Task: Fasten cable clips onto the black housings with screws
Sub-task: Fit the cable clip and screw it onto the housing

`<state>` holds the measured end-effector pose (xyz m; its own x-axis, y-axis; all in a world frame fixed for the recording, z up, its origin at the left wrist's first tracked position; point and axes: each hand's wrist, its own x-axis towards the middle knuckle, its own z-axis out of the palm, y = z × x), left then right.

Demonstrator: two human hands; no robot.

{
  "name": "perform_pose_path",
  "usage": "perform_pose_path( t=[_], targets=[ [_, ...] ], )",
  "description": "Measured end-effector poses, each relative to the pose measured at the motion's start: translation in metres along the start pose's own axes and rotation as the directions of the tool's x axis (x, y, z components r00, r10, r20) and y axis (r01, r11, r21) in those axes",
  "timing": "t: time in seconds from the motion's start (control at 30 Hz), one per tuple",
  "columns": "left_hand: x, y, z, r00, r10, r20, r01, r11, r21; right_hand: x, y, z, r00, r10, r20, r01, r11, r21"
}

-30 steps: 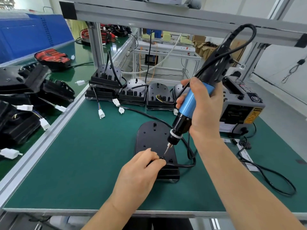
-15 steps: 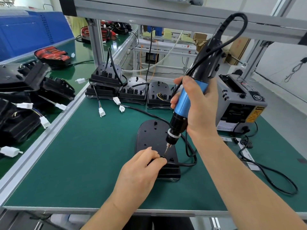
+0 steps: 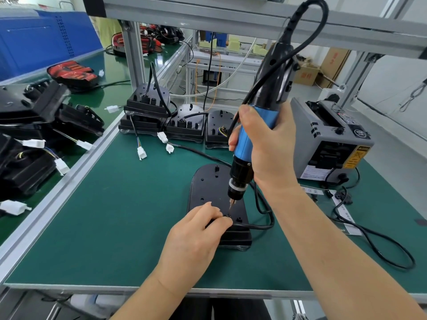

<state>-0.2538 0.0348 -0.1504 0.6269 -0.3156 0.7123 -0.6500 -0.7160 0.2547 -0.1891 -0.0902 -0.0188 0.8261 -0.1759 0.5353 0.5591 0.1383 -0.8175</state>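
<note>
two hands [image 3: 191, 241], one electric screwdriver [image 3: 254, 139], one black housing [image 3: 208, 188] under them, one grey tape dispenser [image 3: 328, 144]

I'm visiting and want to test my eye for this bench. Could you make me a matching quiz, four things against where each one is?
Things:
1. electric screwdriver
2. grey machine
3. black housing
4. red and black parts

Places:
A. flat on the green mat, under the left hand
B. on the neighbouring bench, far left
C. gripped upright in the right hand
D. right side of the mat, behind the right forearm

Pairs: 1-C, 2-D, 3-A, 4-B
</note>
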Motion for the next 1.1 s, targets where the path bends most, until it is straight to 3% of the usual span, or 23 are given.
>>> perform_pose_path(
  t=[0.37,0.53,0.77,0.97,1.1],
  targets=[
    [0.000,0.001,-0.001,1.000,-0.003,0.008,0.003,1.000,-0.015,-0.004,0.002,-0.002,0.997,-0.044,0.068,0.043,0.999,0.018],
    [0.002,0.002,-0.003,1.000,-0.004,0.015,0.004,1.000,-0.030,0.001,0.005,-0.010,1.000,0.007,0.006,-0.007,1.000,0.024],
    [0.002,0.001,-0.003,1.000,-0.004,0.023,0.005,1.000,-0.027,0.019,-0.013,-0.037,0.993,0.089,-0.074,-0.100,0.983,-0.154],
    [0.001,0.003,-0.004,0.999,-0.030,0.012,0.031,0.999,-0.045,0.026,-0.036,-0.094,0.948,0.315,-0.044,-0.293,0.810,-0.508],
    [0.001,0.004,-0.005,0.999,-0.046,0.022,0.047,0.997,-0.063,0.015,-0.041,-0.144,0.903,0.355,-0.243,-0.430,0.714,-0.553]
  ],
)
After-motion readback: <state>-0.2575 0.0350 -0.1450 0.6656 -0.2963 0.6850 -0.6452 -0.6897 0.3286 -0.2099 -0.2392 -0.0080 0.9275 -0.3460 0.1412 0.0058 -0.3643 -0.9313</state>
